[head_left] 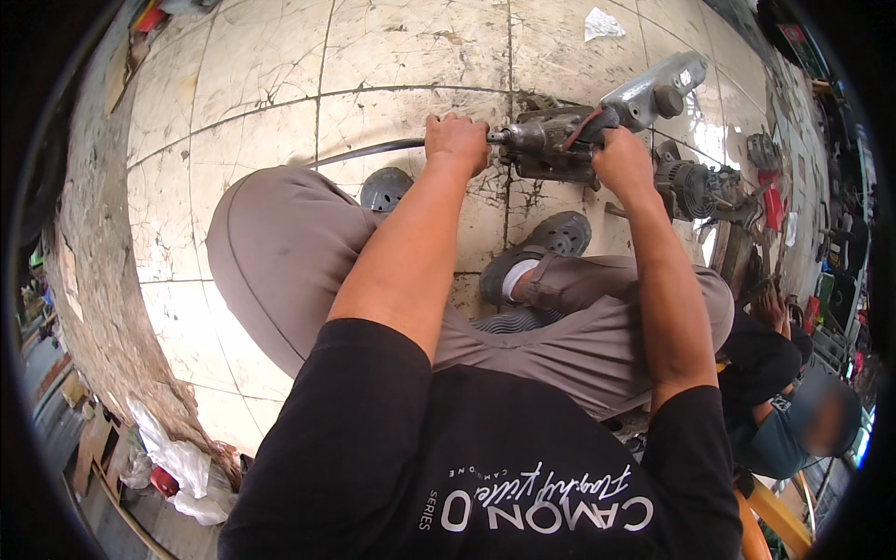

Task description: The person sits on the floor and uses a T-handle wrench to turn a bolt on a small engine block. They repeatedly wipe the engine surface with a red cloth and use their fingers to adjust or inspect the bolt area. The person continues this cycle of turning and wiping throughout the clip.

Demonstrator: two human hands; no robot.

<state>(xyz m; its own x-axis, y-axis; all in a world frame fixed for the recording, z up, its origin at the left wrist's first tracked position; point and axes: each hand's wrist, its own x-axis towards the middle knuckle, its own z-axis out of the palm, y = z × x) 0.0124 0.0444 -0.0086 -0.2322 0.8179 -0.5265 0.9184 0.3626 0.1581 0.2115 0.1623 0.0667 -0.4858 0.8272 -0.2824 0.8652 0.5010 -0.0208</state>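
My left hand point(457, 142) is closed round a long dark rod point(378, 148), back of the hand upward. The rod runs leftward low over the tiles, and its right end meets the shaft of a greasy metal housing point(541, 145). The housing lies on the floor in front of my feet, a smooth grey metal cover point(658, 89) at its upper right. My right hand point(621, 161) is closed at the housing's right end, against a dark, brown-edged curved piece point(590, 129). That hand's fingertips are partly hidden, and the piece's kind is unclear.
Another greasy machine part point(695, 189) lies right of my right forearm, with a red object point(772, 201) beyond it. A person point(775, 420) sits at the lower right. White plastic bags point(182, 462) lie at lower left, and a crumpled white scrap point(603, 24) at the top.
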